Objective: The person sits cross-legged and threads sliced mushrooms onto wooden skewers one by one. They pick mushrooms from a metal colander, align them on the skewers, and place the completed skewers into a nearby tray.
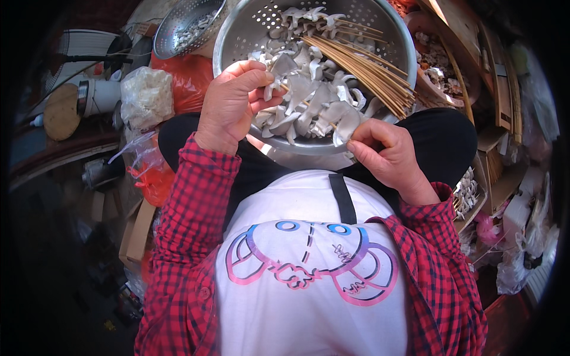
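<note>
A thin bamboo skewer [285, 87] slants over the colander, carrying pieces of grey oyster mushroom. My left hand [236, 98] grips its upper-left end, with a mushroom piece at the fingertips. At the lower-right end, my right hand [386, 151] pinches a grey oyster mushroom piece [346, 121] between thumb and forefinger; the skewer's tip is hidden there. Beneath both hands stands a perforated metal colander [231, 38], heaped with torn oyster mushrooms [300, 58]. A bundle of bare bamboo skewers [360, 71] lies across the heap. Several filled mushroom skewers [311, 18] rest at the colander's far side.
A smaller colander [164, 38] with mushroom bits stands at the upper left, beside a red plastic bag [189, 78] and a clear bag [147, 95]. To the right are a basin [418, 29] of scraps and a cardboard box [473, 212] holding mushroom skewers [465, 191].
</note>
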Available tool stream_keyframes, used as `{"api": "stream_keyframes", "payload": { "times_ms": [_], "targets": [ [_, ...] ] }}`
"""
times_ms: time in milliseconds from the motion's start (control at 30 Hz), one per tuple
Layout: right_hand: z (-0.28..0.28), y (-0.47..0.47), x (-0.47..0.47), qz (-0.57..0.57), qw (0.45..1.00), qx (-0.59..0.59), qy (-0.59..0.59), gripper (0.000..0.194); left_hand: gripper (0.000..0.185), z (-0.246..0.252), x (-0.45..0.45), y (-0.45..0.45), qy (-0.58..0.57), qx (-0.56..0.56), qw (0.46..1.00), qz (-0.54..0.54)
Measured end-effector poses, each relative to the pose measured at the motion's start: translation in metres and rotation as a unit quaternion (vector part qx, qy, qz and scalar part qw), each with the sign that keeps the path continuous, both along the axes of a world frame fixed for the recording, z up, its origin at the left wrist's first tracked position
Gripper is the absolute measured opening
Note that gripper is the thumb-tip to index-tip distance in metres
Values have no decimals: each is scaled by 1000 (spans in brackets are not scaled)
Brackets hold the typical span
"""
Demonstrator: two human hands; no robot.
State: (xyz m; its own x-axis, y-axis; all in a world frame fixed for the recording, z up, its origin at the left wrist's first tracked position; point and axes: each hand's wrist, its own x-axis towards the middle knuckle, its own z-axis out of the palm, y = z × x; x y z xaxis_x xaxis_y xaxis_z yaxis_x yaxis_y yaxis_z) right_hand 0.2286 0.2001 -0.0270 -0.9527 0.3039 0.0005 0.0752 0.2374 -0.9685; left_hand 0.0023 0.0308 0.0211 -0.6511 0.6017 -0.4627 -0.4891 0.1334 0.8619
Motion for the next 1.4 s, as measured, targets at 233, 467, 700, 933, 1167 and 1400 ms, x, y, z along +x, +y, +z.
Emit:
{"api": "stream_keyframes", "payload": {
  "times_ms": [233,467,700,933,1167,1400],
  "targets": [
    [0,0,0,4,1000,13,0,11,17,-1,1,-3,-6,-22,999,-42],
    [-1,1,0,8,1000,-22,-2,12,15,-7,7,-3,-9,-3,999,-41],
    [-1,0,-3,2,999,-48,-14,11,22,-3,4,-3,-1,21,999,-27],
    [0,-1,-3,7,1000,-15,-25,10,28,-4,9,-7,87,20,996,9],
    [-3,-5,0,-60,997,-41,-38,9,24,-5,-5,-30,111,43,992,41],
    [15,1,-10,-92,994,-48,-28,10,19,-27,4,-11,231,62,971,-19]
  ]
}}
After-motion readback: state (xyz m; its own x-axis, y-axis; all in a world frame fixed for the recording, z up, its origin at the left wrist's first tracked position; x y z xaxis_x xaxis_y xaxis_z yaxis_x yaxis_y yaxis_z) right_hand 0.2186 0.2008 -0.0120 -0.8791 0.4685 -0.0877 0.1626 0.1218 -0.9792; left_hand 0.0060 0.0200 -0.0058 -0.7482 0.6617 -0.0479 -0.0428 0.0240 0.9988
